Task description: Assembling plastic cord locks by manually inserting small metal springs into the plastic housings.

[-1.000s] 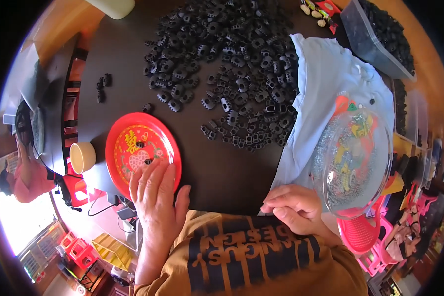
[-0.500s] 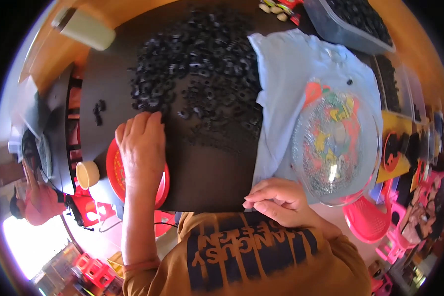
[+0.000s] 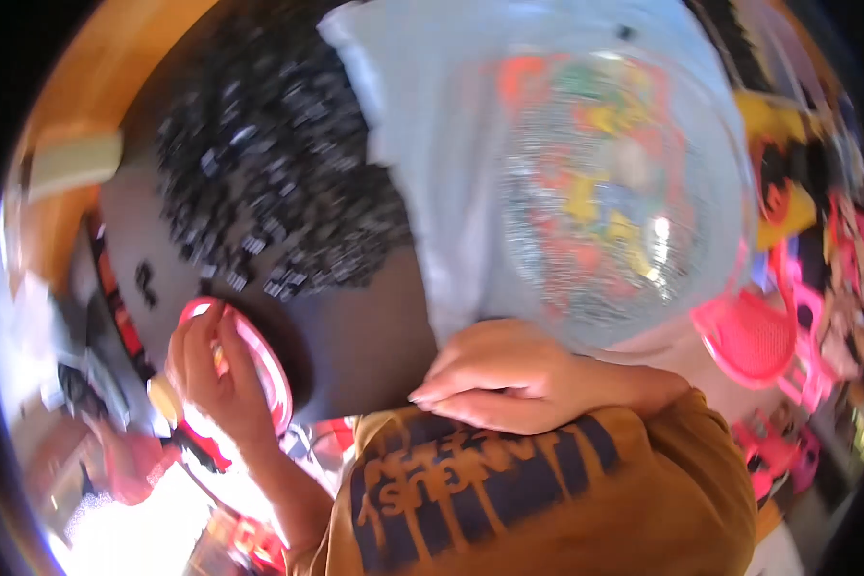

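At lower left, the red plate is sitting near the black pieces, seemingly for easy reach, the left hand overlapping (grip unclear); the right hand is resting, fingers loosely closed.

A dark brown, smooth-looking worktop carries a broad, blurred heap of small black pieces that spreads across its middle and far part, with a small black cluster lying apart on the left. Near the worktop's front edge, to the left, sits a red plate, seen at a steep slant and partly covered by the left hand. A pale blue cloth lies spread over the right side, its border against the heap's right flank.
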The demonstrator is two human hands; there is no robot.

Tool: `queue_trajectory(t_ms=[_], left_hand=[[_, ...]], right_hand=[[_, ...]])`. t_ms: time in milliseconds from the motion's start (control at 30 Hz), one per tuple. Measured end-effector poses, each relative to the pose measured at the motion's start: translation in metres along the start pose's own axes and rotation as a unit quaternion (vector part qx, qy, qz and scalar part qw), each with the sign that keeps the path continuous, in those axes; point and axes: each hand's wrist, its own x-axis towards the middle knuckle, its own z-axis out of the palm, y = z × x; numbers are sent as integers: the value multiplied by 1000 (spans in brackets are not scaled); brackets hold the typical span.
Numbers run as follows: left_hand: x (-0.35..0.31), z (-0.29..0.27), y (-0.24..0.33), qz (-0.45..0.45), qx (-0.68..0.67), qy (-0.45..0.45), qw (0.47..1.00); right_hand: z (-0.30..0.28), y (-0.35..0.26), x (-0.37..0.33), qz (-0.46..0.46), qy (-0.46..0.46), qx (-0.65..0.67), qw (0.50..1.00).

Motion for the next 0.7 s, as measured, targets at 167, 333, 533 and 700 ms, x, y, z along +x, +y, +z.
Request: queue_trajectory(t_ms=[167,333,533,700], left_hand=[[-16,-8,-10,-91,-19,21,995],[-5,-1,-12,0,24,14,1000],[10,10,-7,14,62,-93,994],[18,23,-14,103,111,-51,987]], right_hand=[[-1,2,4,13,-12,26,1000],[2,4,3,17,-15,9,1000],[3,2,5,15,4,6,1000],[6,2,4,20,25,-1,999]])
